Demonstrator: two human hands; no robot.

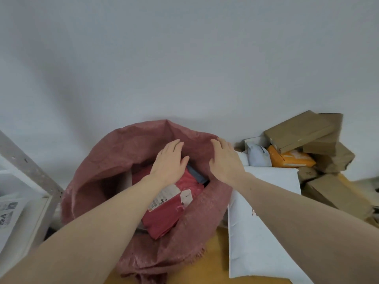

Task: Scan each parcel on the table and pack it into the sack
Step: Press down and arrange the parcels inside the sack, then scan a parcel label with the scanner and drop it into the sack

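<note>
A dull red woven sack (114, 158) stands open at the table's left end. Inside it lies a red parcel (164, 218) with white labels, and a grey-blue parcel (195, 173) shows behind it. My left hand (169, 160) reaches into the sack's mouth, fingers straight, above the red parcel. My right hand (225, 160) lies with straight fingers on the sack's far right rim. Neither hand holds anything. A large white mailer (260, 232) lies on the table just right of the sack, under my right forearm.
A heap of brown cardboard boxes (299, 130), an orange parcel (293, 158) and a pale grey bag (258, 154) fills the far right of the yellow table (215, 253). A grey metal shelf post (30, 167) and papers stand at the left. A white wall is behind.
</note>
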